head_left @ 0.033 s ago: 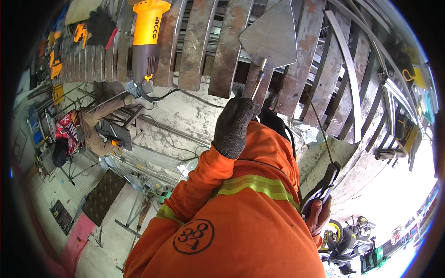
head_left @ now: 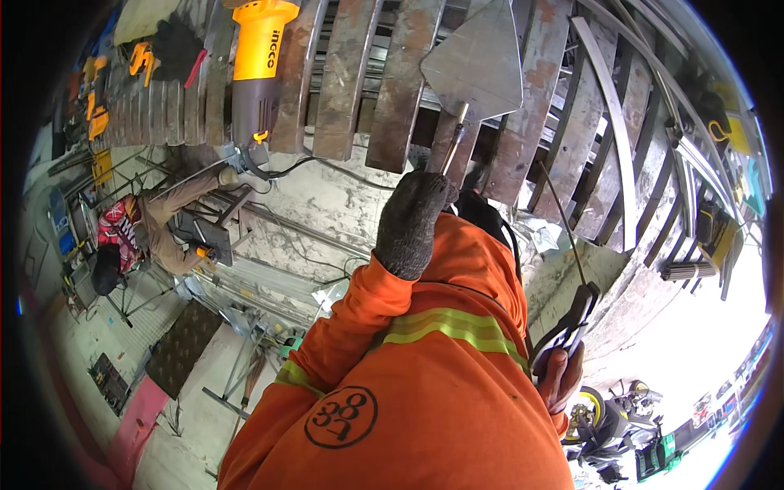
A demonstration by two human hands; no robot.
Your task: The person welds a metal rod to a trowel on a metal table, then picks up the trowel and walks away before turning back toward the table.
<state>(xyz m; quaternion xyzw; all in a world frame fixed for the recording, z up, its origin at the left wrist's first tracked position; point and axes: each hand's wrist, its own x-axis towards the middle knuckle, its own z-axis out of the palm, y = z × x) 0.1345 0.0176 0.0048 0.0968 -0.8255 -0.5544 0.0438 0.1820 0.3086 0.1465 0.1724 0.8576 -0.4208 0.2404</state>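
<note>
Rack of steel strips: the landmark; rusty flat bars laid side by side, slightly fanned, filling the top of the view
Orange sleeve: below the rack, with a reflective band across it; hides most of the ground under it
Co-worker: below and left of the rack, crouched over a small metal frame, well apart from the hands
Power tool: yellow and grey body lying on the rack's left part, cable trailing off the rack's lower edge
Scraper: flat grey metal blade, roughly triangular, lying over the rack's middle bars; a thin shank runs down off the rack's lower edge into the glove
Scraper, handling: judged stiff and fairly light; blade edges look thin, so the handle is the place to hold it, as it is held now
Left hand: in a dark knit glove just below the rack, fingers clenched round the scraper handle
Right hand: bare, below and right of the rack, fingers closed on a dark clamp-like holder
Rod: thin, straight, rising from the holder toward the rack's right bars
</note>
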